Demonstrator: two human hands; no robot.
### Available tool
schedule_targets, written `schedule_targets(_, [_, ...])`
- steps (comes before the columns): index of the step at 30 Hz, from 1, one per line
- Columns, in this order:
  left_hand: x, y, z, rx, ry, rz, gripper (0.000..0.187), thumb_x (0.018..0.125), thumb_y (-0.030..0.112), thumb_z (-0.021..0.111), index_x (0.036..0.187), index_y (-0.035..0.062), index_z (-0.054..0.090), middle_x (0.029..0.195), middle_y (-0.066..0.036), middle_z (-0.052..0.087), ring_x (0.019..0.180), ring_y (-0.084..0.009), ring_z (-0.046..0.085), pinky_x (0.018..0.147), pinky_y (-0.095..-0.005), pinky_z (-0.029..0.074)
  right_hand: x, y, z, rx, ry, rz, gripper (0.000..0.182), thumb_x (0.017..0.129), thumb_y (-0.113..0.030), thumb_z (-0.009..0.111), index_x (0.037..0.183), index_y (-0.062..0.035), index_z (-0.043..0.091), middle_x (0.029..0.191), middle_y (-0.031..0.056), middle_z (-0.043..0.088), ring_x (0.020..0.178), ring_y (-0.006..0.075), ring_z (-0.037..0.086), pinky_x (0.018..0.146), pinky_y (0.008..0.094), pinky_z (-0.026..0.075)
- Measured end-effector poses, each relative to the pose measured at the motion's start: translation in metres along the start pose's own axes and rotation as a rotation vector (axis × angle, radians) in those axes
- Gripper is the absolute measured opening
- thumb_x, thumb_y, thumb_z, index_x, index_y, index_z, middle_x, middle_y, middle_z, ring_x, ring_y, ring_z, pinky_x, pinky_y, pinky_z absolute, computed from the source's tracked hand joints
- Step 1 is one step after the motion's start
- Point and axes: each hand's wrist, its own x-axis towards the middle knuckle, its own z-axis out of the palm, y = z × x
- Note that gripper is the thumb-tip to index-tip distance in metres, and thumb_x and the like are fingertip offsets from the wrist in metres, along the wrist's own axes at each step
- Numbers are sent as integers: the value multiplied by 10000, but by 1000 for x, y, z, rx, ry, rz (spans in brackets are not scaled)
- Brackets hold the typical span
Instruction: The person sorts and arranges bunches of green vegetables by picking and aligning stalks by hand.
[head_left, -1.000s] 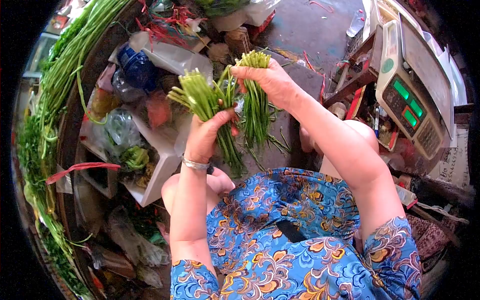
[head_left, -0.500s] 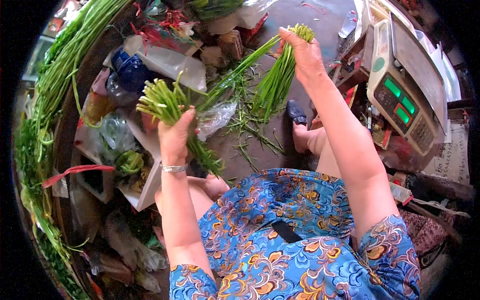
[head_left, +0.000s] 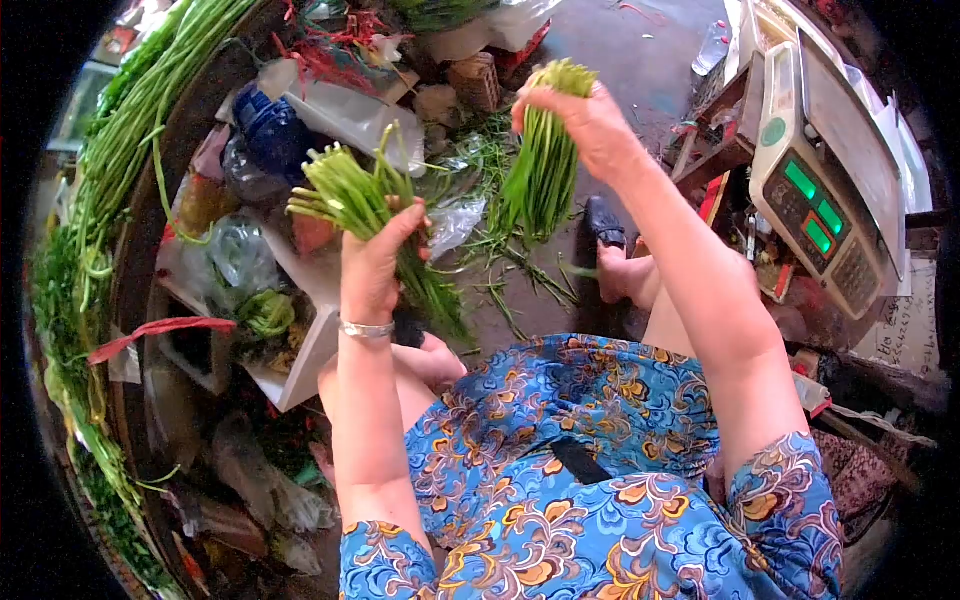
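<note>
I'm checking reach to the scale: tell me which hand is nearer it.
Right: the right hand is left of the scale, apart from it; the left hand is farther left in view.

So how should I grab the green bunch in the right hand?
Probably around the stems of the bunch just below the right hand, coming from the left. The bunch hangs down with its stems close together there, and the hand reaches in from the other side. Lower down it spreads wider, so it may be floppier.
</note>
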Motion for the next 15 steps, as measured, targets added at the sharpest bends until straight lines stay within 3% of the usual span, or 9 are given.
schedule_targets(4, [2, -2, 10, -3, -79, -31, 200, 801, 89, 709, 954, -5, 622, 764, -58, 628, 567, -123, 561, 484, -236, 453, -5, 12, 27, -114, -99, 25, 153, 799, -152, 719, 870, -45, 635, 729, -7, 603, 637, 93, 551, 599, 250, 450])
schedule_targets(15, [0, -11, 16, 68, -207, -49, 203, 799, 88, 713, 950, -6, 615, 822, -73, 647, 651, -139, 587, 501, -254, 472, -10, 20, 43, -119, -203, 119, 169, 832, -157, 685, 922, -17, 662, 693, 4, 591, 615, 93, 533, 562, 251, 432])
